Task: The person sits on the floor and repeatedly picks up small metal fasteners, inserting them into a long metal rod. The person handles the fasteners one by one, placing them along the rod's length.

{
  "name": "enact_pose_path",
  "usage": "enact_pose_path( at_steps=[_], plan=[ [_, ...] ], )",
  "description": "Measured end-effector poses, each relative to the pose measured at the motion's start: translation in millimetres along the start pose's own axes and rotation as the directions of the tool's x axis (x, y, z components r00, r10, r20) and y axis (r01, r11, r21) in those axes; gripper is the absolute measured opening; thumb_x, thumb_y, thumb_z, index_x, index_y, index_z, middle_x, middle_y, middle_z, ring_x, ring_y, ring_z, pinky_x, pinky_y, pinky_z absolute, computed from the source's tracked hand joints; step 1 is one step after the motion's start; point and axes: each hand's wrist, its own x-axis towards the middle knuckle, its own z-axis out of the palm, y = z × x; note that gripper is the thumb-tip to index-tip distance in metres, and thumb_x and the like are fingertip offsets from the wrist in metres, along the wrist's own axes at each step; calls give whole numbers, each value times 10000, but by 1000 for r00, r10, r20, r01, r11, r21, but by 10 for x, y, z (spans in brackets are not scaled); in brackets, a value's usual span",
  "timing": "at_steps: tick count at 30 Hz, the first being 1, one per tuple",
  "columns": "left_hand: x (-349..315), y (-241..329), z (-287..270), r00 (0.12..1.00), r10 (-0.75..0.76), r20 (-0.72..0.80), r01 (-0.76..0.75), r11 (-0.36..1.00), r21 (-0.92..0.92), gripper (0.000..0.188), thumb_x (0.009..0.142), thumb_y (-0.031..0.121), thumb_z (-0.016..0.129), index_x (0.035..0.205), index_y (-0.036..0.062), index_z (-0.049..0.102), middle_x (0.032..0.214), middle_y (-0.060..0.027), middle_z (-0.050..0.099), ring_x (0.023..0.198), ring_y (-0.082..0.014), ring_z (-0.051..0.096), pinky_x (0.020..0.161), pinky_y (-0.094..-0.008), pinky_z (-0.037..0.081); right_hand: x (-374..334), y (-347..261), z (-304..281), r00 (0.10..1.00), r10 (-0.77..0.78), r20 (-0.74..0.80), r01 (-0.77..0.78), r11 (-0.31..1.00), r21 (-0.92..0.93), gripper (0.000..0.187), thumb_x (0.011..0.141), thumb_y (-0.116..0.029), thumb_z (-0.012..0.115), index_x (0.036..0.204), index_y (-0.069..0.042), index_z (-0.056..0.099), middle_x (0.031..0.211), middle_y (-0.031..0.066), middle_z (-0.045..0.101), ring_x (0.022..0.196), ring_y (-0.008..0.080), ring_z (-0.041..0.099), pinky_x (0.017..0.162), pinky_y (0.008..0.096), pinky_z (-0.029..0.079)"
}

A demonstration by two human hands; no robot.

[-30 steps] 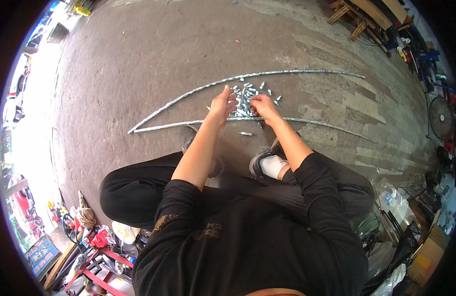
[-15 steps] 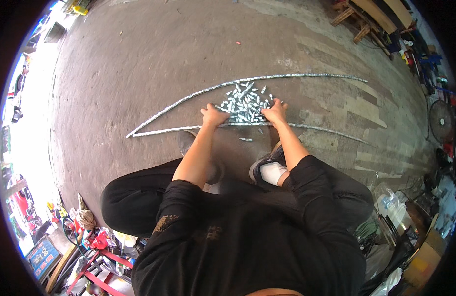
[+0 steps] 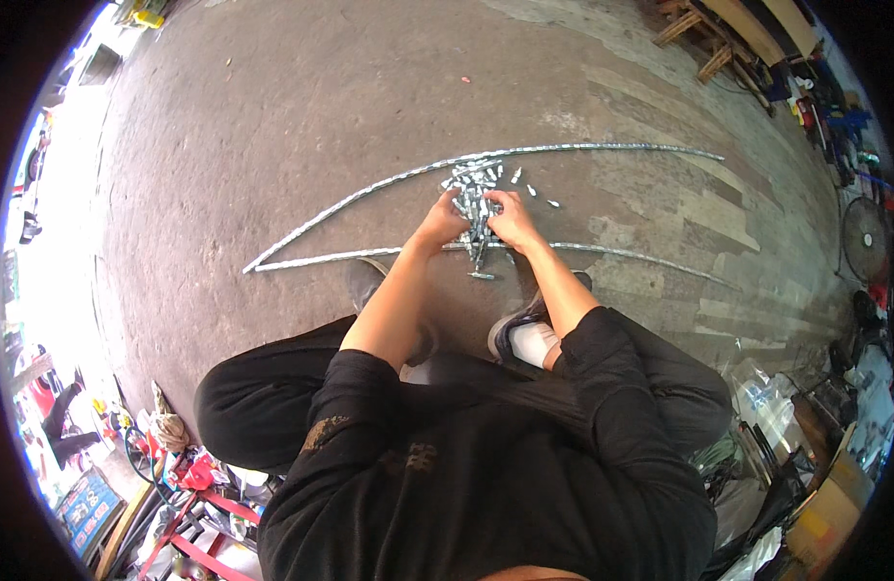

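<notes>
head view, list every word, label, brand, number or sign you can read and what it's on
Blue board, lower left: pale and red lettering, which I won't copy out.
Black shirt, chest and left sleeve: gold markings, no words I can make out.
Cardboard box, lower right: any print is too blurred.
Small metal pieces: too small to show any text.

Item, blue panel (image 3: pixel 90 508), lower left: bore pale figures above a row of smaller characters, slanted and bent by the lens; wording not clearly legible. Item, black shirt (image 3: pixel 534 484): carried a small gold chest print (image 3: pixel 421 457), resembling a written character, unreadable, and a speckled gold sleeve print (image 3: pixel 324 433), in which no letters could be made out. Other lettering: none readable.
</notes>
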Motion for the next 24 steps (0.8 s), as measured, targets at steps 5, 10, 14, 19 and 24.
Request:
enact_pose_path(
  at_steps=[5, 10, 14, 19, 24],
  plan=[
    [-173, 113, -114, 998, -31, 51, 36, 994, -102, 432, 748, 81, 635, 1174, 10, 639, 947, -114, 674, 805, -190, 641, 704, -309, 515, -117, -123, -274, 981, 165, 97, -189, 756, 627, 472, 803, 74, 497, 1264, -23, 518, 1165, 119, 571, 721, 171, 609, 576, 304, 526],
    [-268, 31, -12, 979, 185, -89, -82, 750, 657, 390, 654, 195, 705, 1015, 50, 680, 912, -192, 684, 890, -315, 669, 790, -384, 527, -493, -124, -284, 936, 255, 242, -47, 772, -634, 392, 696, -352, 742, 900, -22, 680, 965, 168, 691, 927, 300, 673, 825, 426, 521],
    [-466, -9, 258, 994, 108, -11, -61, 637, 769, 311, 633, 226, 728, 893, 71, 657, 903, -181, 683, 881, -353, 659, 789, -422, 525, -970, -195, 39, 958, 272, 96, -138, 724, -676, 880, 607, -490, 843, 1223, -3, 446, 1230, 210, 519, 1067, 391, 593, 856, 472, 509],
    [-508, -275, 401, 967, 200, -161, -42, 742, 669, 401, 655, 231, 763, 947, 31, 575, 952, -191, 669, 892, -377, 648, 790, -436, 518, -1096, 72, 461, 986, 97, -132, -146, 886, -439, 792, 604, -374, 872, 1171, -53, 421, 1208, 200, 441, 1006, 443, 591, 799, 504, 519],
    [-472, -156, 490, 927, 58, -370, 146, 854, 499, 512, 668, 266, 760, 1041, -2, 533, 966, -234, 659, 931, -389, 643, 832, -436, 506, -933, 61, 725, 959, 203, -195, -251, 931, -264, 460, 771, -228, 692, 1122, -53, 453, 1169, 217, 473, 986, 465, 569, 809, 506, 490]
  ],
)
